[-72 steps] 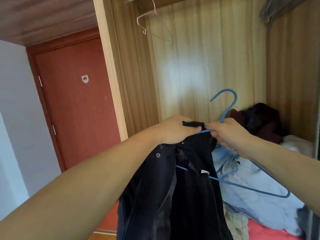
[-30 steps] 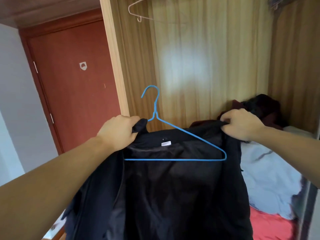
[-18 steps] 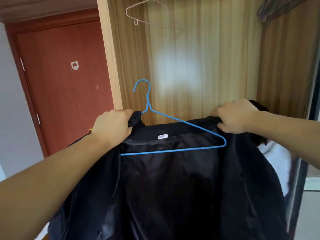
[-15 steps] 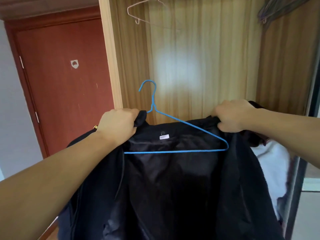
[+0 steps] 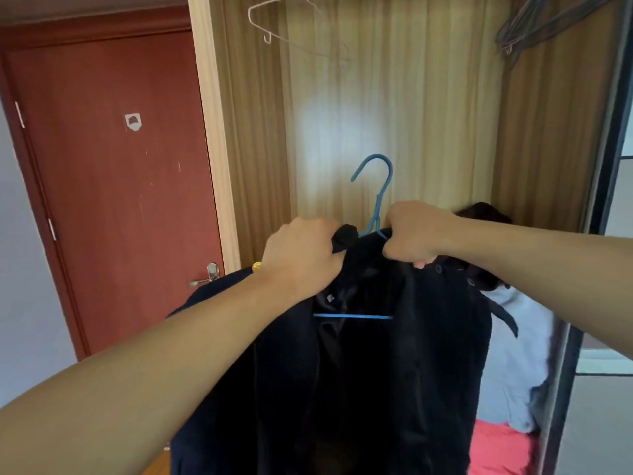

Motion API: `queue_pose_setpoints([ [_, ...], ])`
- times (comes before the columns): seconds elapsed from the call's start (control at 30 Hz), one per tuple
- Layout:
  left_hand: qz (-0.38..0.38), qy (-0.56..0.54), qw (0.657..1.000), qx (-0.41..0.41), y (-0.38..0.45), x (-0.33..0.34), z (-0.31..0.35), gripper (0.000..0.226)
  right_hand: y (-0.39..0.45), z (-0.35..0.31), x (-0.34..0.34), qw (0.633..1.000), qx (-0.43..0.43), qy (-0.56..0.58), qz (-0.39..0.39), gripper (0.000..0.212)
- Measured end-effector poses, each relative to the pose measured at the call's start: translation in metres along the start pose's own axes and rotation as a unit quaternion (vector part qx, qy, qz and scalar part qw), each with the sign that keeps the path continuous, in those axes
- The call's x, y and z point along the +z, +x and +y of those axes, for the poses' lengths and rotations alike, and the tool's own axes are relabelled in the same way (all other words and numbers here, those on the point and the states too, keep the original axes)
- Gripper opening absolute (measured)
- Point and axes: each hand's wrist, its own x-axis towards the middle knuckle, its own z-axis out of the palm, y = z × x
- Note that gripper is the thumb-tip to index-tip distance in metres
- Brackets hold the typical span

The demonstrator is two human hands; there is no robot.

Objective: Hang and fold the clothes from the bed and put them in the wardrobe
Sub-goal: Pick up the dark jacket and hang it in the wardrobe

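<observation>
A dark navy jacket (image 5: 370, 389) hangs on a blue wire hanger (image 5: 378, 197), held up in front of the open wardrobe (image 5: 394, 114). My left hand (image 5: 301, 257) grips the jacket's collar just left of the hanger neck. My right hand (image 5: 412, 234) grips the collar just right of it. The hook stands upright between my fists, and a short piece of the hanger's bottom bar shows in the jacket's opening. The jacket's fronts hang close together.
An empty white wire hanger (image 5: 274, 25) hangs at the wardrobe's top left, dark hangers (image 5: 534, 25) at the top right. Light blue cloth (image 5: 517, 365), a red item (image 5: 500, 447) and dark clothes (image 5: 483, 214) lie inside. A red door (image 5: 113, 186) stands at left.
Both hands have slid inward from the jacket's shoulders to the collar beside the hanger neck. The jacket's fronts have come together and now hide most of the hanger's bar.
</observation>
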Motion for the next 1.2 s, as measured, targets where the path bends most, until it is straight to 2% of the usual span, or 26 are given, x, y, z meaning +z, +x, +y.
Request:
queue_pose_setpoints([
  [0.1, 0.000, -0.105, 0.993, -0.049, 0.001, 0.007, -0.013, 0.024, -0.002, -0.003, -0.005, 0.982, 0.031, 0.186, -0.017, 0.012],
  [0.17, 0.010, -0.174, 0.982, -0.078, 0.002, 0.007, -0.022, 0.021, -0.007, -0.008, -0.009, 0.973, 0.002, 0.228, -0.025, 0.020],
  [0.2, 0.023, -0.202, 0.975, -0.086, 0.002, 0.006, -0.025, 0.022, -0.009, -0.011, -0.013, 0.977, -0.030, 0.210, -0.036, 0.023],
  [0.27, 0.048, -0.247, 0.964, -0.091, 0.001, 0.001, -0.032, 0.022, -0.015, -0.015, -0.023, 0.989, -0.093, 0.100, -0.054, 0.026],
  [0.37, 0.071, -0.294, 0.949, -0.094, -0.002, -0.009, -0.042, 0.021, -0.021, -0.005, -0.047, 0.983, -0.158, -0.094, 0.014, 0.036],
  [0.43, 0.087, -0.297, 0.947, -0.079, -0.002, -0.014, -0.045, 0.025, -0.022, 0.004, -0.054, 0.975, -0.171, -0.138, 0.045, 0.036],
  [0.53, 0.105, -0.285, 0.951, -0.052, 0.002, -0.017, -0.044, 0.030, -0.023, 0.016, -0.047, 0.985, -0.161, -0.054, -0.035, 0.038],
  [0.63, 0.076, -0.296, 0.951, -0.052, 0.004, -0.017, -0.044, 0.033, -0.027, 0.026, -0.030, 0.982, -0.170, 0.077, -0.025, 0.031],
  [0.7, 0.067, -0.312, 0.941, -0.109, 0.006, -0.018, -0.051, 0.036, -0.033, 0.033, -0.022, 0.978, -0.153, 0.140, 0.006, 0.025],
  [0.83, 0.020, -0.280, 0.930, -0.236, 0.010, -0.018, -0.076, 0.039, -0.037, 0.055, -0.011, 0.969, -0.073, 0.236, 0.027, 0.033],
  [0.97, 0.014, -0.340, 0.896, -0.284, 0.015, -0.019, -0.079, 0.019, -0.046, 0.058, -0.011, 0.963, -0.047, 0.264, 0.005, 0.030],
  [1.03, 0.011, -0.369, 0.882, -0.293, 0.020, -0.021, -0.070, 0.019, -0.050, 0.059, -0.012, 0.965, -0.038, 0.261, 0.005, 0.030],
  [1.2, -0.027, -0.401, 0.883, -0.240, 0.039, -0.023, -0.027, 0.024, -0.058, 0.051, -0.007, 0.961, -0.037, 0.273, -0.007, 0.032],
])
